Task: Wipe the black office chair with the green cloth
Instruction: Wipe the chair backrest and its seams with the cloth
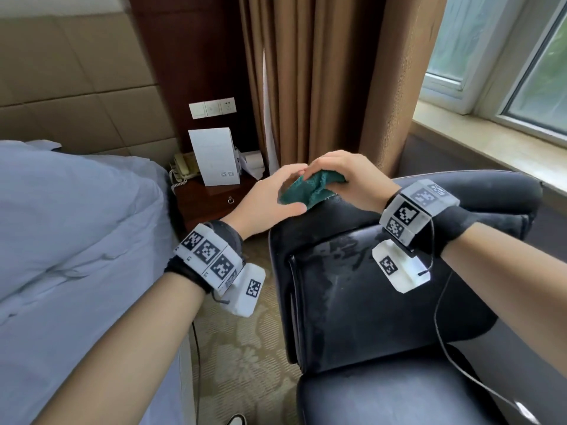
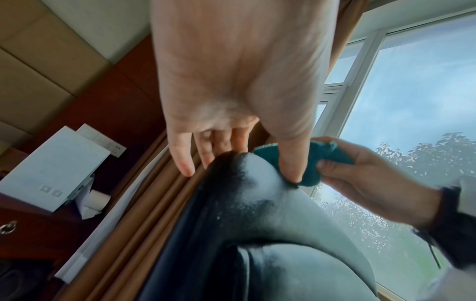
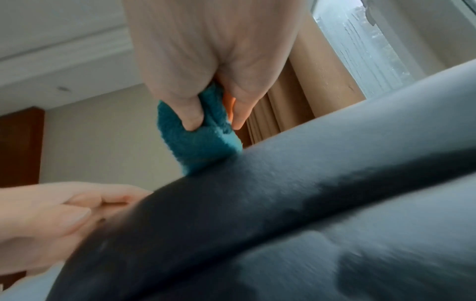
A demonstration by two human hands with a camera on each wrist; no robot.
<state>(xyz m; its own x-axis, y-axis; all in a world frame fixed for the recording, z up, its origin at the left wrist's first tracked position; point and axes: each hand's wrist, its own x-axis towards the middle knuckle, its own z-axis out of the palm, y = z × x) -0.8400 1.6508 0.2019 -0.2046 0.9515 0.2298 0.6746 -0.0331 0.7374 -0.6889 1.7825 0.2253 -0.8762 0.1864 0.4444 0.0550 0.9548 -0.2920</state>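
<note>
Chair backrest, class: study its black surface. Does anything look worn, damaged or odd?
Yes. The black office chair has dull, patchy blotches across its backrest, as if the coating is flaking or smeared. The green cloth, gripped by the right hand, sits at its top edge.

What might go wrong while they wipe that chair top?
The cloth is bunched small in the right hand, so it may cover little of the chair per pass. The wrist cable dangles over the backrest and could snag. The left hand touches the cloth's edge and may get in the way.
</note>
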